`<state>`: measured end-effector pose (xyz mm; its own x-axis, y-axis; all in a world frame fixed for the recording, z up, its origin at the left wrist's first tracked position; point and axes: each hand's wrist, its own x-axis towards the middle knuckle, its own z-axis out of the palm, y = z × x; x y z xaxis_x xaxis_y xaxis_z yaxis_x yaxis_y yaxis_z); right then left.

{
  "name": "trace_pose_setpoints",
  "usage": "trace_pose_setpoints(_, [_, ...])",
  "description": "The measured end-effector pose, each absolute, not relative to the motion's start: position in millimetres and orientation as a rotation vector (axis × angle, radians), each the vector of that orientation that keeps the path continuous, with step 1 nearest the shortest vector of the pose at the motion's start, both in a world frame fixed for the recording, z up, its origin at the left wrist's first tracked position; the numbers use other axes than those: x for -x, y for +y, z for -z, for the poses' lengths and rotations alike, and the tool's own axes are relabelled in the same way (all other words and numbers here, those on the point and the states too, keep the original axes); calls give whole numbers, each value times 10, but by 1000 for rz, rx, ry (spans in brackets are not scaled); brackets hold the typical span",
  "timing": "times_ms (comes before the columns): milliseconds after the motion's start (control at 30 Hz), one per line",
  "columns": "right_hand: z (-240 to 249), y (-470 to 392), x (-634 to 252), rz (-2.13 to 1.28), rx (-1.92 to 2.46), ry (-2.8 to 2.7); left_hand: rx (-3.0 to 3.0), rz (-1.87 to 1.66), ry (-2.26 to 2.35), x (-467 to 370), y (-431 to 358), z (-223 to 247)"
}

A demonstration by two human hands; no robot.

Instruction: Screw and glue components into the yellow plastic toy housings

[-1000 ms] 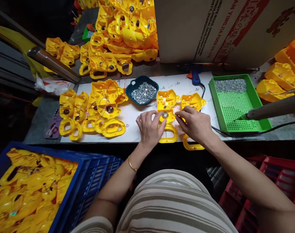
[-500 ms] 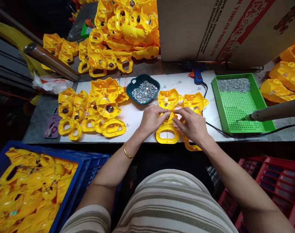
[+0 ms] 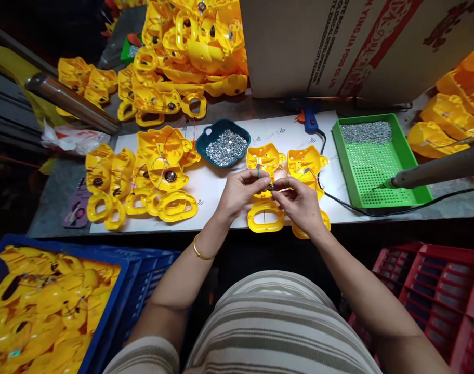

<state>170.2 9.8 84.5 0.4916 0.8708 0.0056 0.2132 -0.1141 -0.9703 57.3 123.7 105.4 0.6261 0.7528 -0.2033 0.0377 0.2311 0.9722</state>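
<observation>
My left hand (image 3: pixel 237 193) and my right hand (image 3: pixel 300 201) meet over a yellow plastic shell half (image 3: pixel 263 157) that has a looped handle (image 3: pixel 265 217). A small dark round part (image 3: pixel 271 187) is pinched between the fingertips of both hands. Its exact kind is too small to tell. By my left fingers runs a thin green wire (image 3: pixel 259 170). Under and beside my right hand lies a second open yellow shell half (image 3: pixel 306 160), its lower part partly hidden. Thin wires and small fittings show inside both shells.
Left stand more yellow shells (image 3: pixel 162 171) and a dark teal bowl (image 3: pixel 211 150) of small screws. A blue glue gun (image 3: pixel 310 122), a green tray (image 3: pixel 381 202) with metal pieces and a screwdriver-like tool (image 3: pixel 428 169) are right. Below are a blue crate (image 3: pixel 120 291) and red crates (image 3: pixel 424 270).
My hands have drawn slightly lower over the shell, and the dark round part now shows between the fingertips. The whole view has shifted a little, with the bench things sliding left.
</observation>
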Motion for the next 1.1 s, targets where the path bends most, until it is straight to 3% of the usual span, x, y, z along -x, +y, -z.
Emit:
trace_pose_setpoints(500, [-853, 162, -1725, -1041, 1446, -805, -971, -401, 599, -412, 1340, -916])
trace_pose_setpoints(600, [-858, 167, -1734, -875, 1565, -899, -1156, -438, 720, -378, 1371, -921])
trace_pose_setpoints(800, [-954, 267, -1666, -465, 2078, -1399, -1750, -850, 1009, -295, 1307, -773])
trace_pose_setpoints(933, [-1037, 347, -1592, -378, 2408, -1576, -1890, -762, 945, -294, 1206, -618])
trace_pose_setpoints(1100, [-1018, 404, -1577, -347, 2508, -1634, -1831, -602, 934, -328, 1139, -574])
